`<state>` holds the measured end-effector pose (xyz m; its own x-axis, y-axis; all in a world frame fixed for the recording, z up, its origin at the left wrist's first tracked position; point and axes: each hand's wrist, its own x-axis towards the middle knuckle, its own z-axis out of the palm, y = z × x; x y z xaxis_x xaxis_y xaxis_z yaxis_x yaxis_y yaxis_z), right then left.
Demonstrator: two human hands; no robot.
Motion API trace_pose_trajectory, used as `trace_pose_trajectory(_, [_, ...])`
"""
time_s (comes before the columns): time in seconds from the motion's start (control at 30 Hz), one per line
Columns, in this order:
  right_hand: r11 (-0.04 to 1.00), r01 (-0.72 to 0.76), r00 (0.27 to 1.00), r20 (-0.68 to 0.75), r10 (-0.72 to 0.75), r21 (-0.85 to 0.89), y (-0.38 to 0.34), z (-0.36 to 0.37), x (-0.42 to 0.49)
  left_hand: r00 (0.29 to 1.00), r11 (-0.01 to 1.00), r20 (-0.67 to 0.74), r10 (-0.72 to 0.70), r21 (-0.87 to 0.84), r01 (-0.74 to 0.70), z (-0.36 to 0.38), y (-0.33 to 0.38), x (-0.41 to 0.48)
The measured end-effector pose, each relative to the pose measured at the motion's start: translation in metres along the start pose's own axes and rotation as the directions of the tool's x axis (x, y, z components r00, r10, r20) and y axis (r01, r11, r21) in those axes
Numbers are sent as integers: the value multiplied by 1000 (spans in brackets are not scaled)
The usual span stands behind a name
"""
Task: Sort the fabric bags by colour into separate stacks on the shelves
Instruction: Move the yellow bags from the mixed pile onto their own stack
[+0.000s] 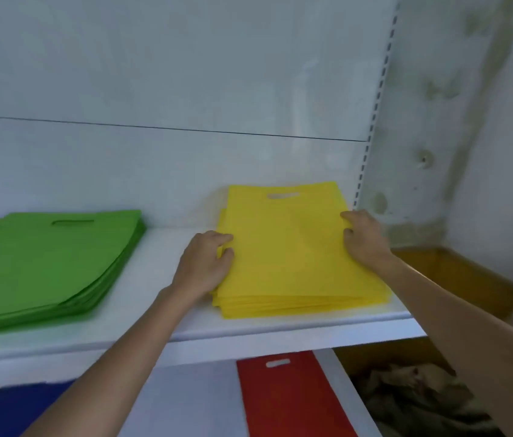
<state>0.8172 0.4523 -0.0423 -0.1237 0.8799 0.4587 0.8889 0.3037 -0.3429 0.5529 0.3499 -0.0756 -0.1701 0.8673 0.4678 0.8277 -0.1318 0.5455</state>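
Both hands grip the yellow bag stack (296,250) between them: the left hand (206,263) curls round its left edge, the right hand (363,238) round its right (handle cutouts point away), long axis running away from the person.

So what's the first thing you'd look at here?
The bright yellow stack of bags sits on the right of the upper shelf, with the left hand and right hand gripping its side edges. A green stack lies to its left; a red bag and a blue bag lie on the lower shelf.
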Motion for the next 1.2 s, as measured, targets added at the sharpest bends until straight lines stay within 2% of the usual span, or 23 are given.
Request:
trace_pose_trajectory(0.07, [997,50,995,88,-45,-53,-5,17,5,995,994,18,-95,49,94,0,-9,-8])
trace_pose_trajectory(0.17, [963,87,966,259,-18,-256,-7,34,9,977,977,81,-199,95,191,1,-12,-11])
trace_pose_trajectory(0.3, [943,75,948,317,33,-324,-8,32,25,974,973,95,-207,126,194,1,-1,-11])
trace_pose_trajectory(0.37, [945,61,954,298,40,-322,-17,29,27,974,973,108,-198,139,182,-1,3,-15])
trace_pose_trajectory(0.43, [969,65,977,212,-14,-238,-32,29,23,979,970,72,-189,168,175,-7,4,-18])
trace_pose_trajectory(0.53, [985,167,981,103,-162,-38,-72,32,12,986,963,-64,-157,211,167,-29,0,-21])
trace_pose_trajectory(0.73, [892,415,902,47,-429,178,-183,44,-12,974,913,-187,-131,359,192,-110,-27,-56])
trace_pose_trajectory(0.93, [809,498,838,68,-542,313,-306,68,-57,920,878,-306,-245,332,344,-212,-82,-126])
trace_pose_trajectory(1.2, [665,575,743,37,-669,476,-475,92,-143,819,778,-437,-371,335,531,-343,-172,-233])
